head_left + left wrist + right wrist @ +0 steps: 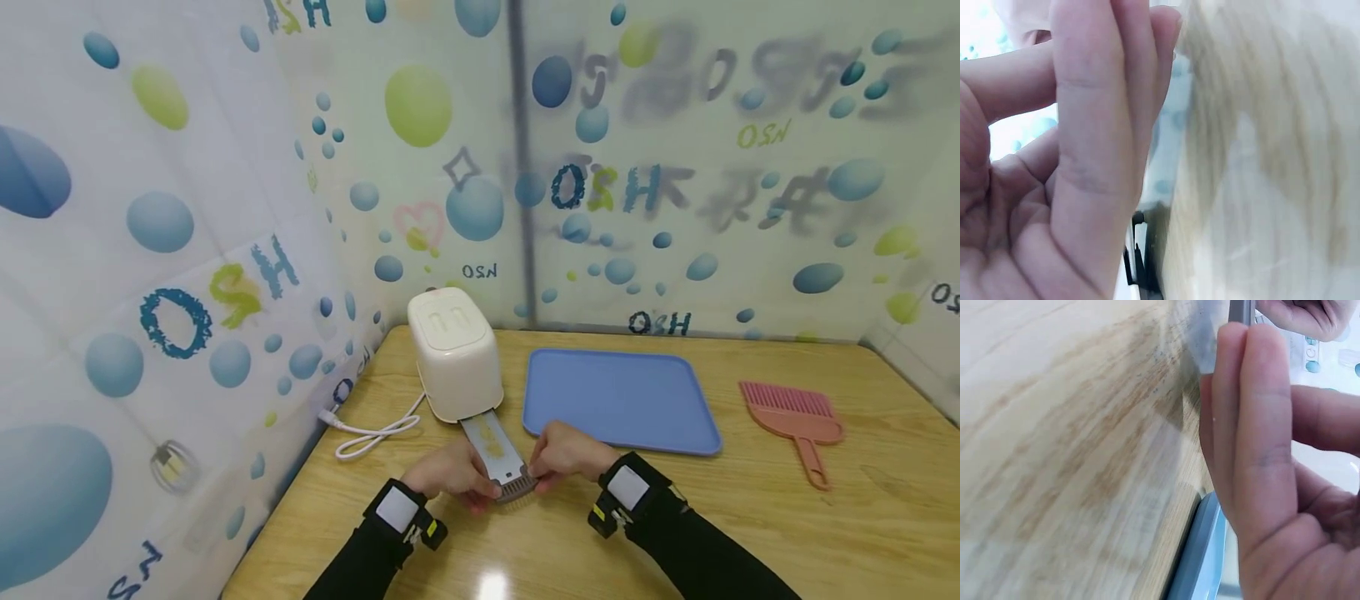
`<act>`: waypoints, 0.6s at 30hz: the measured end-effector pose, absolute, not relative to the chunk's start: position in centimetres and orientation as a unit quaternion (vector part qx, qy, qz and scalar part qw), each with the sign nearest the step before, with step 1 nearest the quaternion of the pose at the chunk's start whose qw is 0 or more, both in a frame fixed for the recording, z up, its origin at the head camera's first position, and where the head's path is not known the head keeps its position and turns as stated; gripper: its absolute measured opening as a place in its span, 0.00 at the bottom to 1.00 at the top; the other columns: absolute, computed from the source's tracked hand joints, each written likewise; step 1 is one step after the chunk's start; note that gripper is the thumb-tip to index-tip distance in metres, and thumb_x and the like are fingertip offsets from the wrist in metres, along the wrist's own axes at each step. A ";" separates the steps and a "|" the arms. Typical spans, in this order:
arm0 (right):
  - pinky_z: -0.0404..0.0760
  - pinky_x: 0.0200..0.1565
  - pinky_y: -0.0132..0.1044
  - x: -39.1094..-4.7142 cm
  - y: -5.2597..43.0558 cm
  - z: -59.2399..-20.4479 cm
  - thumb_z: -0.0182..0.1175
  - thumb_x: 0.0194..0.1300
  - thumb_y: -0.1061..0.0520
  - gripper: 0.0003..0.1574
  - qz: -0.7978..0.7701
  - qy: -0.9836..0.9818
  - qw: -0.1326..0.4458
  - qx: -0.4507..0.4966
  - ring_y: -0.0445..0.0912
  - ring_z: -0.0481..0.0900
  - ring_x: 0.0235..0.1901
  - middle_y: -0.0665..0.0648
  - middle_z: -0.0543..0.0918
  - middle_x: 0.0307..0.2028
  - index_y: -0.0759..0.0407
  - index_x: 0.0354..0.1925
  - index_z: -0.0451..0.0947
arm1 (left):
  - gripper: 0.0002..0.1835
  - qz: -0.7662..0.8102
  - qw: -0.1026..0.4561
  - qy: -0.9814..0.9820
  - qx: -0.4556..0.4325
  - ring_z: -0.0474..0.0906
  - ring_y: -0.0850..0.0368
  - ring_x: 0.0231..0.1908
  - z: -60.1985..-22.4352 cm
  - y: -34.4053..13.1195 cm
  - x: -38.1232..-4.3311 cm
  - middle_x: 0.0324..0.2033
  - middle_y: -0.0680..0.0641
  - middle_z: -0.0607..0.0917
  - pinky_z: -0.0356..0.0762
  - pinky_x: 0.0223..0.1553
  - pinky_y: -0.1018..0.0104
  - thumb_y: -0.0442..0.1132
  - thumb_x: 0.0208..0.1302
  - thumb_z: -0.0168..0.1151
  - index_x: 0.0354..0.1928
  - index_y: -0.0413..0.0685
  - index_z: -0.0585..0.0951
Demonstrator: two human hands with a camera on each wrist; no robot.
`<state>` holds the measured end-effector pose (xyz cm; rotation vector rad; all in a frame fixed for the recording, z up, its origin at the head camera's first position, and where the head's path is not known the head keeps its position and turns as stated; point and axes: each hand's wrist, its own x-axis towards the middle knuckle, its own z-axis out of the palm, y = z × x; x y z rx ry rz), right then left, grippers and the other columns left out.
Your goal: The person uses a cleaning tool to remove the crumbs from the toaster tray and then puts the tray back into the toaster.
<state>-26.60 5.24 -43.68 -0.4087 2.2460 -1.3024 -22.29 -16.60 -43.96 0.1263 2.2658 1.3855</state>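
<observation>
A white toaster (457,358) stands at the back left of the wooden table. From its base a flat metal crumb tray (512,461) with a grey ribbed end reaches toward me, yellowish crumbs on its surface. How much of the tray sits inside the toaster is hidden. My left hand (452,472) pinches the left corner of the ribbed end between thumb and fingers. At the right corner, my right hand (567,455) pinches the same end. In the right wrist view, the grey edge (1242,311) shows at the fingertips.
Right of the toaster lies a blue tray (618,400). Farther right is a pink brush-like dustpan (795,417) with a handle. A white power cord (375,435) loops on the table at the toaster's left. Patterned curtains (600,250) hang behind and at the left.
</observation>
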 end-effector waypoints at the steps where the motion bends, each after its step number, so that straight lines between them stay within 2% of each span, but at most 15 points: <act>1: 0.86 0.30 0.37 -26.5 5.4 -43.7 0.66 0.58 0.72 0.02 -0.479 0.826 0.254 -0.154 0.49 0.87 0.22 0.63 0.82 0.30 0.73 0.30 0.81 | 0.06 0.507 0.239 0.827 0.046 0.82 0.57 0.19 -44.0 -16.5 -22.2 0.20 0.44 0.84 0.85 0.25 0.61 0.27 0.60 0.72 0.28 0.34 0.84; 18: 0.87 0.33 0.39 -25.0 8.8 -43.5 0.64 0.62 0.71 0.02 -0.498 0.805 0.272 -0.170 0.48 0.86 0.25 0.63 0.82 0.30 0.73 0.35 0.81 | 0.06 0.501 0.258 0.822 0.084 0.83 0.56 0.20 -43.3 -14.4 -21.8 0.21 0.42 0.86 0.85 0.25 0.61 0.30 0.62 0.71 0.28 0.35 0.85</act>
